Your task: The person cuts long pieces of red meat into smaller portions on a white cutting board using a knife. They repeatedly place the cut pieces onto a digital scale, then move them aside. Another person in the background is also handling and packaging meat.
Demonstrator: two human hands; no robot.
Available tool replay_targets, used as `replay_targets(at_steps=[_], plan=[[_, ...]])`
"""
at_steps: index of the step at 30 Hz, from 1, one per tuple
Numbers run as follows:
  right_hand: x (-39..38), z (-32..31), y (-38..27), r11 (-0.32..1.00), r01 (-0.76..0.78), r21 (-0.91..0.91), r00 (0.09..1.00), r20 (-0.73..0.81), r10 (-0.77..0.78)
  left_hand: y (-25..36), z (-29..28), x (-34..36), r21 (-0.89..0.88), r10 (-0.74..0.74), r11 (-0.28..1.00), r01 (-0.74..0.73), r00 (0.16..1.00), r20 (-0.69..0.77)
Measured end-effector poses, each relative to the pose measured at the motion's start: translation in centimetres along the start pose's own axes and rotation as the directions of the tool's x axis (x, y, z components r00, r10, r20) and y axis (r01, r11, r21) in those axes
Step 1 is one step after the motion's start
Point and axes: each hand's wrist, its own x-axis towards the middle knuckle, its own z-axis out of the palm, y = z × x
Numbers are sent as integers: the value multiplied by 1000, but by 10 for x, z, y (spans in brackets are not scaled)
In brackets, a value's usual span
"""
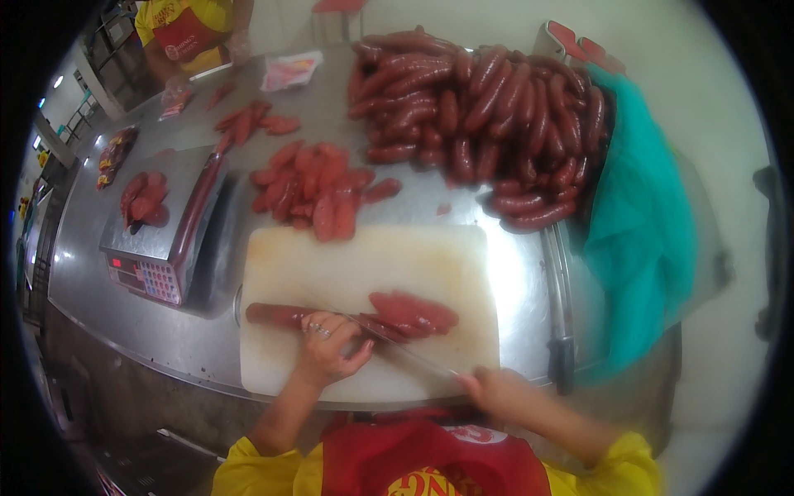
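Observation:
On a white cutting board [364,256], my left hand [328,343] presses a long dark red sausage [273,315], fingers curled over its right part. My right hand [494,388] grips a knife [418,361] at the board's lower right edge. The thin blade slants up and left across the sausage, just right of my left fingers, and looks blurred. Several cut sausage slices [413,314] lie overlapping to the right of the blade.
A heap of whole sausages [488,107] fills the back right, beside a green cloth [641,223]. Sliced sausage pieces [310,186] lie beyond the board. At left stands a scale [161,215] bearing slices. A sharpening steel [561,331] lies right of the board. Another person [186,37] stands across the table.

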Motion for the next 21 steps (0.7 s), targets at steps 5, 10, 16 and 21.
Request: replay_targets(at_steps=[5,10,16,21], plan=[[65,27,-40,936,322,144,925,-258,-278,-1,-6,2,36,47,998,-46,999,-27],[1,-5,-16,992,33,125,998,-64,-25,-14,-20,1,136,34,990,-22,995,-89],[-37,-20,-8,996,-89,-20,994,65,90,-25,-21,-3,32,8,999,-7,999,-37],[60,28,-53,968,236,80,961,-167,-221,-27,-20,-5,17,35,999,-34,999,-32]])
